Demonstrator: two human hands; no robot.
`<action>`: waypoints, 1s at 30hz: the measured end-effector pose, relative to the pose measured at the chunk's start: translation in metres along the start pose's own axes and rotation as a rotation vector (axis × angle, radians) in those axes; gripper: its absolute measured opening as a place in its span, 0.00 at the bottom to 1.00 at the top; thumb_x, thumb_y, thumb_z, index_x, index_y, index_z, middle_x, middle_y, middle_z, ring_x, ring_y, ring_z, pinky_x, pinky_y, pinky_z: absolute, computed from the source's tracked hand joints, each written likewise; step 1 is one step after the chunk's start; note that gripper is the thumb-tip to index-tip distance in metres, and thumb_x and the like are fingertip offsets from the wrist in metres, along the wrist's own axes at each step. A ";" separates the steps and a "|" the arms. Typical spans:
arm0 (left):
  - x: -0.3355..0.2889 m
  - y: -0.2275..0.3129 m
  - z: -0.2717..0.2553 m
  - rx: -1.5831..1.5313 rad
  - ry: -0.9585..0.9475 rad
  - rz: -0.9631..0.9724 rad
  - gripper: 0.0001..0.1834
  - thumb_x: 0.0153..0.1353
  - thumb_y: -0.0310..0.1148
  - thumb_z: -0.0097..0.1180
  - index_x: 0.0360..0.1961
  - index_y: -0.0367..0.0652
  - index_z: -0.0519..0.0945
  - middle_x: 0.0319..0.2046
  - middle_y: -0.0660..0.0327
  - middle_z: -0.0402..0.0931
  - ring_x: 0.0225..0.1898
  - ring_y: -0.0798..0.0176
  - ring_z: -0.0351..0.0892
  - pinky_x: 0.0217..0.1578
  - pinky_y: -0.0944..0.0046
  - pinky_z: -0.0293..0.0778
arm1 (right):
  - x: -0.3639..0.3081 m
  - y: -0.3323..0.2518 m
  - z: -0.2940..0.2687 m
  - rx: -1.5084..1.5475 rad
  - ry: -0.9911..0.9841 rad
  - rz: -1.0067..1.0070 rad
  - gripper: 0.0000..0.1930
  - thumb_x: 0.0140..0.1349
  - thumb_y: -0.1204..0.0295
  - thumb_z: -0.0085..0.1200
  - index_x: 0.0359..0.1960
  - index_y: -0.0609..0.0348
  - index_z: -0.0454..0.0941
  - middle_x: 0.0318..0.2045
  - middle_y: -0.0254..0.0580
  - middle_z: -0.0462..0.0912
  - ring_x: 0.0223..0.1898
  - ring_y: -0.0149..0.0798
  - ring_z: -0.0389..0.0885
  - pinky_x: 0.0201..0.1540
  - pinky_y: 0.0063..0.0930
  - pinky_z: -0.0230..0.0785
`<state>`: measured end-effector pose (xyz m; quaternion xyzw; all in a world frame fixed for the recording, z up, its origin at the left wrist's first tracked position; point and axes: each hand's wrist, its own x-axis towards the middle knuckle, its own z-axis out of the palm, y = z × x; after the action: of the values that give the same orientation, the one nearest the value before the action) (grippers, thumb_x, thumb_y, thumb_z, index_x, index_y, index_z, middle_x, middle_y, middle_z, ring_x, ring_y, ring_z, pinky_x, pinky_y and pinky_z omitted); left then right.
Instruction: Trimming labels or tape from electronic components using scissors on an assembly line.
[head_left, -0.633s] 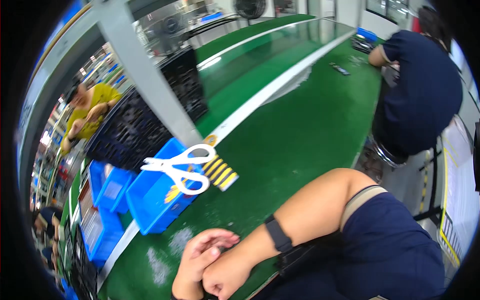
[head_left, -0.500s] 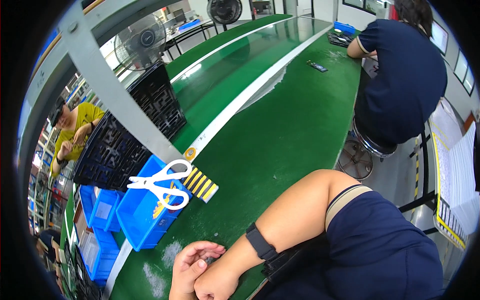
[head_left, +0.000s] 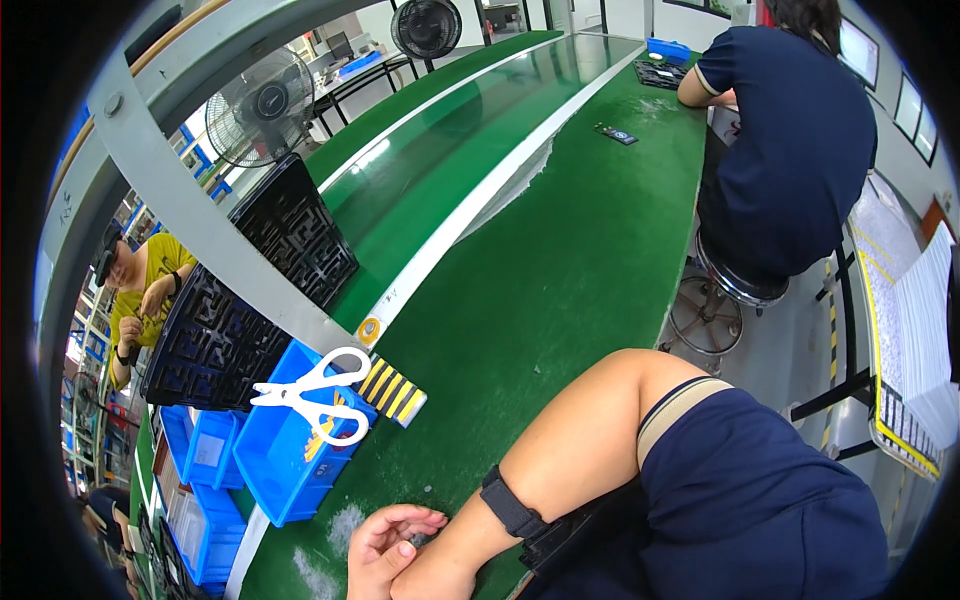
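Observation:
My left hand [head_left: 380, 550] is at the lower edge of the view, beside my right wrist. Its fingers are loosely curled, with the thumb apart from them, and I see nothing held in it. My right hand [head_left: 435, 577] crosses close against it, bent at the wrist; its fingers are hidden and cut off by the lower edge. A black strap [head_left: 512, 505] circles my right forearm. Nearest to the hands is a blue bin [head_left: 285, 480] with white scissors [head_left: 318, 396] across its top and small yellow pieces inside. A yellow-and-black striped block [head_left: 393, 391] touches the bin's side.
The green bench [head_left: 500, 330] carries grey dust patches [head_left: 316, 575]. Black slotted trays [head_left: 215, 345] lean behind a grey metal post [head_left: 210, 210]. More blue bins [head_left: 208, 530] stand left. A seated co-worker [head_left: 790, 160] is far right; another person in yellow [head_left: 160, 270] is left.
The view has shifted slightly, so the far bench and co-worker appear further left and the near things lower. Both hands sit a little lower, keeping almost the same pose.

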<state>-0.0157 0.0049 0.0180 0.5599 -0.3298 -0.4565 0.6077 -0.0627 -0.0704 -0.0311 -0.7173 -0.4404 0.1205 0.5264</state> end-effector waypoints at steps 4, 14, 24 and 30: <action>0.000 0.000 0.002 -0.013 0.010 0.011 0.24 0.49 0.38 0.59 0.41 0.29 0.71 0.37 0.47 0.75 0.40 0.56 0.75 0.44 0.61 0.70 | -0.003 -0.007 -0.002 -0.005 0.009 0.022 0.09 0.47 0.66 0.57 0.20 0.58 0.79 0.19 0.38 0.79 0.23 0.36 0.75 0.28 0.33 0.66; -0.004 -0.019 -0.018 -0.046 0.149 -0.045 0.21 0.51 0.37 0.58 0.40 0.29 0.72 0.35 0.48 0.76 0.37 0.56 0.76 0.43 0.60 0.71 | -0.081 -0.099 -0.104 -0.282 0.115 0.066 0.08 0.46 0.67 0.56 0.21 0.58 0.79 0.17 0.35 0.79 0.20 0.32 0.75 0.24 0.27 0.66; -0.002 -0.010 -0.005 0.012 0.114 -0.142 0.14 0.57 0.33 0.53 0.41 0.35 0.74 0.37 0.54 0.76 0.39 0.60 0.73 0.44 0.64 0.67 | -0.444 -0.065 -0.279 -1.426 1.586 1.463 0.10 0.47 0.70 0.44 0.26 0.60 0.78 0.30 0.55 0.78 0.34 0.55 0.76 0.39 0.45 0.69; 0.009 -0.006 -0.009 -0.003 -0.037 -0.120 0.13 0.56 0.23 0.50 0.43 0.29 0.72 0.40 0.47 0.74 0.43 0.58 0.74 0.43 0.64 0.71 | -0.515 -0.067 -0.275 -1.157 1.627 1.884 0.23 0.56 0.54 0.43 0.47 0.57 0.70 0.47 0.53 0.73 0.49 0.53 0.71 0.50 0.45 0.63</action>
<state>-0.0052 0.0006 0.0099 0.5691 -0.3065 -0.5029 0.5738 -0.2217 -0.6356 -0.0088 -0.7251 0.6520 -0.2209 -0.0180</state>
